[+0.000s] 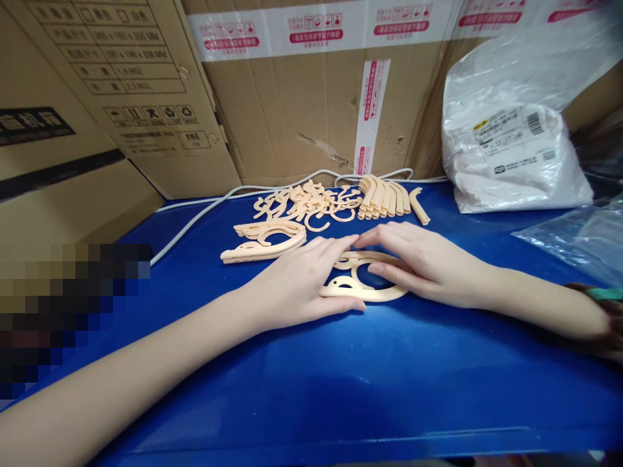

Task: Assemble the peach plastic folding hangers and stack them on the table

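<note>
A cream plastic folding hanger (pixel 372 294) lies folded on the blue tabletop, between my two hands. My left hand (pixel 304 279) grips its left end, the thumb along the near edge and the fingers over the far side. My right hand (pixel 418 259) holds the right end, thumb inside the curve and fingers reaching across the top. The fingertips of both hands nearly meet at the far side, covering part of the hanger. Left of it, just beyond my left hand, rests a small stack of folded hangers (pixel 287 245) of the same colour.
Farther back lie a heap of loose cream hooks and small parts (pixel 304 201), a row of curved hanger arms (pixel 384 198) and one separate arm (pixel 419 206). A white cable (pixel 195 217) runs behind them. Cardboard boxes (pixel 292 110) wall the back; a white plastic bag (pixel 516 155) stands right.
</note>
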